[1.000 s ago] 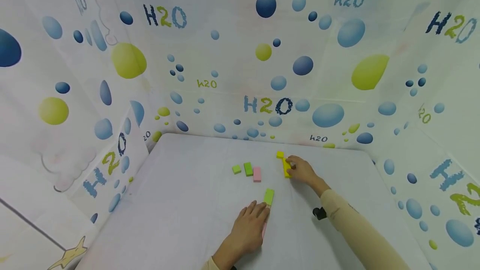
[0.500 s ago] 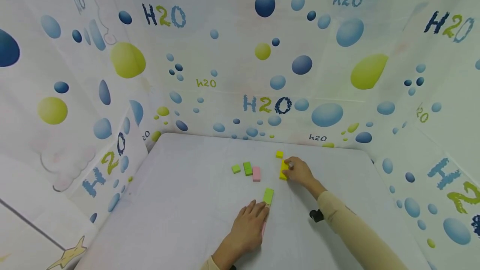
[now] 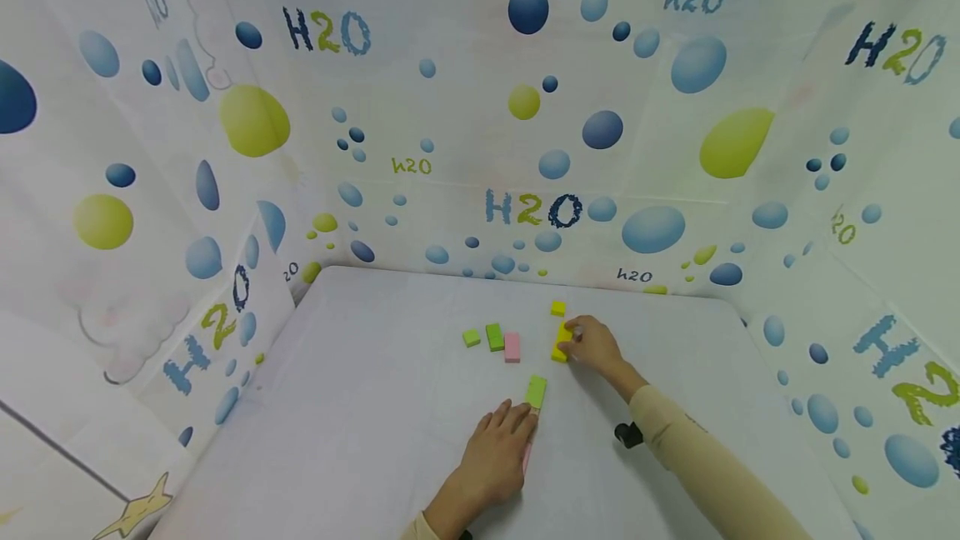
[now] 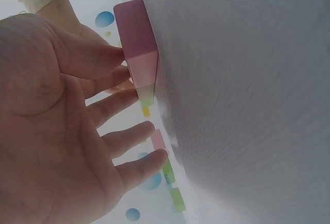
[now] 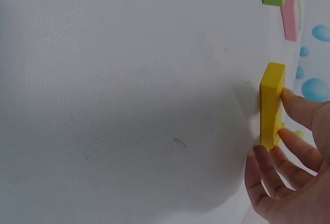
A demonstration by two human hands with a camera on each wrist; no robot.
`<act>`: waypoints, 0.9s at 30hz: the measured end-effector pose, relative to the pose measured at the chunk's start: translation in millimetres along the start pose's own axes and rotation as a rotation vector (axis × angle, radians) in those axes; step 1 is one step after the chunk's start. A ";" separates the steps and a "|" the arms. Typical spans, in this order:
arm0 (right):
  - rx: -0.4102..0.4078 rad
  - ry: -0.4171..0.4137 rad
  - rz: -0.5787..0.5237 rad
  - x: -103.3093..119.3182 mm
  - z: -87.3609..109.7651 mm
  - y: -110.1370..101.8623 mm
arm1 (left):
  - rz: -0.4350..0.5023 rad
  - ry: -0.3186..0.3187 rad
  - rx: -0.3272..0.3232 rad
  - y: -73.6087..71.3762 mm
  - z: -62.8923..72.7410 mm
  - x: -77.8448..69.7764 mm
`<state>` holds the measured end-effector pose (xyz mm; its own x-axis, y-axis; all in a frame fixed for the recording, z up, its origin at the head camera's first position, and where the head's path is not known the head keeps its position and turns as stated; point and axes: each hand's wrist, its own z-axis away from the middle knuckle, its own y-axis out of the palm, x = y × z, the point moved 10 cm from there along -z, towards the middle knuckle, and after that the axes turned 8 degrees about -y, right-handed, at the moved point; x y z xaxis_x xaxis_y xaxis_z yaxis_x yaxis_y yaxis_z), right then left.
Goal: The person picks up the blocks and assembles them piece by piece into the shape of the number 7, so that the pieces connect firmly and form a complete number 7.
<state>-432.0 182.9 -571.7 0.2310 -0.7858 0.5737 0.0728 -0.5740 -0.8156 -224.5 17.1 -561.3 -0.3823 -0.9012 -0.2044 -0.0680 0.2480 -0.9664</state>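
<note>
In the head view my left hand [image 3: 495,457] rests its fingers along a long pink block [image 3: 527,455] on the table. A light green block [image 3: 536,391] lies end to end with that pink block, just past my fingertips. Extended fingers touch the pink block [image 4: 138,41] in the left wrist view. Farther off, my right hand [image 3: 597,346] holds an oblong yellow block [image 3: 560,346] between thumb and fingers, low on the table. The right wrist view shows the yellow block [image 5: 271,105] with fingertips at its side and end.
Behind the yellow block sits a small yellow block [image 3: 558,307]. To the left lie a pink block [image 3: 512,347], a green block [image 3: 495,337] and a small green block [image 3: 471,338]. A patterned curtain [image 3: 450,107] stands behind the white table [image 3: 360,407].
My right hand has slid the oblong yellow block left and slightly nearer, away from the small yellow block. The left hand has stayed in place.
</note>
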 end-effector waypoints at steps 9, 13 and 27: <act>-0.006 -0.009 0.001 4.4 -1.2 7.5 | -0.006 -0.031 0.051 1.1 1.1 0.7; -0.001 -0.018 0.000 8.6 -0.4 9.9 | -0.005 -0.028 0.046 0.4 0.9 0.5; -0.010 -0.073 0.005 22.1 5.2 14.0 | -0.010 -0.030 0.067 0.5 0.5 0.0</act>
<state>-420.9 158.6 -570.8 0.3019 -0.7700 0.5621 0.0620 -0.5725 -0.8175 -224.1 17.1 -561.9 -0.3540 -0.9140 -0.1980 -0.0096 0.2153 -0.9765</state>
